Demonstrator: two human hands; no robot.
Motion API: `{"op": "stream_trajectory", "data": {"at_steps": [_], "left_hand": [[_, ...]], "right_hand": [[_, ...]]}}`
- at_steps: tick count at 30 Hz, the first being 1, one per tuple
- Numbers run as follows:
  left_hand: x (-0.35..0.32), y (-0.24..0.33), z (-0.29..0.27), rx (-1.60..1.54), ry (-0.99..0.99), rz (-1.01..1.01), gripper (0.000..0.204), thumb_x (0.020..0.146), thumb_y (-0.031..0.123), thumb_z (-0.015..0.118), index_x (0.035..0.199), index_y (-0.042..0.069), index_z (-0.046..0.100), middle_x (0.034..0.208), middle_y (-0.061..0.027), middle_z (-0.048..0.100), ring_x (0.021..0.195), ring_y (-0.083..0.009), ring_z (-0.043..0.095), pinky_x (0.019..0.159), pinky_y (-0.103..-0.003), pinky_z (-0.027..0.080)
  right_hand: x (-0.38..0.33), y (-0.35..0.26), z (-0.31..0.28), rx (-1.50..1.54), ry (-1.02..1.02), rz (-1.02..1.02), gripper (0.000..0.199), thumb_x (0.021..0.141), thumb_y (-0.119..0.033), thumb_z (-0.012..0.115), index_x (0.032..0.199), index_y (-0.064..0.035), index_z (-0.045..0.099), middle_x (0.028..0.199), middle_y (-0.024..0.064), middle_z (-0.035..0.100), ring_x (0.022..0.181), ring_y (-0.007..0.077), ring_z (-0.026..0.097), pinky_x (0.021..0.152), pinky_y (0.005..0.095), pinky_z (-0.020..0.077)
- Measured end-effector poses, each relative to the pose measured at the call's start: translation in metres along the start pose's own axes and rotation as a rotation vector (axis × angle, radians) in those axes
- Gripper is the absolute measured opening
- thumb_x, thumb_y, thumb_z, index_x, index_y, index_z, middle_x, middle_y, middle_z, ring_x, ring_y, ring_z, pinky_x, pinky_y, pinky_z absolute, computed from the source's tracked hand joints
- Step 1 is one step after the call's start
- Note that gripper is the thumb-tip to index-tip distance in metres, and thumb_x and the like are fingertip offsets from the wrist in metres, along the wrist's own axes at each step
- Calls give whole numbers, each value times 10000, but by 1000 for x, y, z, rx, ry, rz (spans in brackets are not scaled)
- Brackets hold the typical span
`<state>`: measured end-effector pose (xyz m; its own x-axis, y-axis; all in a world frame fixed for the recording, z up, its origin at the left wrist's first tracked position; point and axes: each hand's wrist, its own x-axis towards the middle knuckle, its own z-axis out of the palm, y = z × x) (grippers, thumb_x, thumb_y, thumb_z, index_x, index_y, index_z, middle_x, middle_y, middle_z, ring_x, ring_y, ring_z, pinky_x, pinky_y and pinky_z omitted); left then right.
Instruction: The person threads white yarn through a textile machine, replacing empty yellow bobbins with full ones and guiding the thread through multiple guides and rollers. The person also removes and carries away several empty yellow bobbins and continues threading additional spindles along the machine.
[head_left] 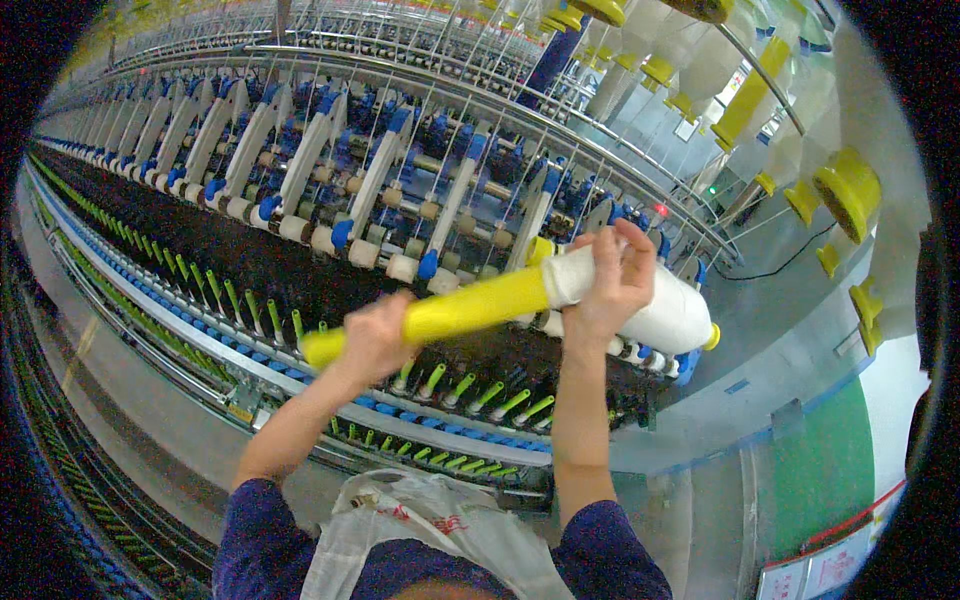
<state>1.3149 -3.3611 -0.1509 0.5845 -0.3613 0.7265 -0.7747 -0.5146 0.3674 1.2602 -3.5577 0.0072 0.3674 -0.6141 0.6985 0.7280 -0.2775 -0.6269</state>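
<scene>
My left hand (378, 335) is wrapped round the lower left part of a long yellow bobbin tube (475, 308), held slantwise above the spinning frame. A band of white roving (568, 276) covers the tube's upper right end. My right hand (612, 285) is closed at that end, fingers bent over the white roving. Just behind the right hand is a fuller white roving bobbin (668, 308) with a yellow tip; whether the hand also holds it, I cannot tell. Below the tube stand several lime-green spindle tubes (433, 381) in a row. The left hand is slightly blurred.
The spinning frame's drafting arms and rollers (385, 180) run across behind my hands. Overhead at the right hang roving bobbins with yellow ends (848, 195). A metal rail (470, 437) runs along the front. A grey end cabinet (740, 400) stands at the right.
</scene>
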Motion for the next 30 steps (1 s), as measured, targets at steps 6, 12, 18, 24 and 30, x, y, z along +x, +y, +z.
{"op": "stream_trajectory", "data": {"at_steps": [6, 12, 18, 24, 30], "left_hand": [[-2, -1, 0, -417, -346, -4, 461, 643, 196, 759, 1010, 22, 541, 754, -116, 614, 591, -253, 610, 544, -391, 498], [-12, -5, 7, -553, -524, -38, 427, 662, 157, 758, 1007, 20, 546, 709, -81, 604, 578, -236, 606, 521, -360, 495], [-1, -24, -10, 51, -211, 101, 443, 691, 170, 682, 1083, 22, 540, 808, -147, 617, 624, -265, 596, 537, -352, 468], [83, -132, -50, 674, 188, 359, 515, 756, 295, 642, 1227, 139, 504, 994, -122, 561, 796, -280, 558, 687, -425, 447], [126, -158, -53, 641, -41, 74, 745, 736, 426, 665, 1372, 149, 395, 1411, -189, 333, 1333, -378, 251, 1071, -505, 213]], "right_hand": [[-13, 12, -1, 538, -351, 143, 441, 733, -66, 697, 1117, -36, 482, 1078, 182, 545, 768, 278, 635, 589, 385, 564], [-18, 8, 2, 133, -179, 24, 491, 726, 30, 655, 1178, -30, 471, 934, 118, 604, 757, 206, 627, 665, 332, 532], [-15, 22, -10, 6, 160, 10, 283, 765, 43, 634, 1005, -18, 497, 852, 105, 611, 706, 176, 609, 640, 308, 521], [27, 25, -42, 247, 306, 137, 220, 800, -52, 650, 991, -43, 542, 918, 53, 601, 819, 153, 586, 713, 284, 500], [21, 51, -49, -101, -263, 393, 265, 892, -231, 579, 1103, -75, 541, 1037, 51, 589, 952, 166, 559, 868, 333, 443]]}}
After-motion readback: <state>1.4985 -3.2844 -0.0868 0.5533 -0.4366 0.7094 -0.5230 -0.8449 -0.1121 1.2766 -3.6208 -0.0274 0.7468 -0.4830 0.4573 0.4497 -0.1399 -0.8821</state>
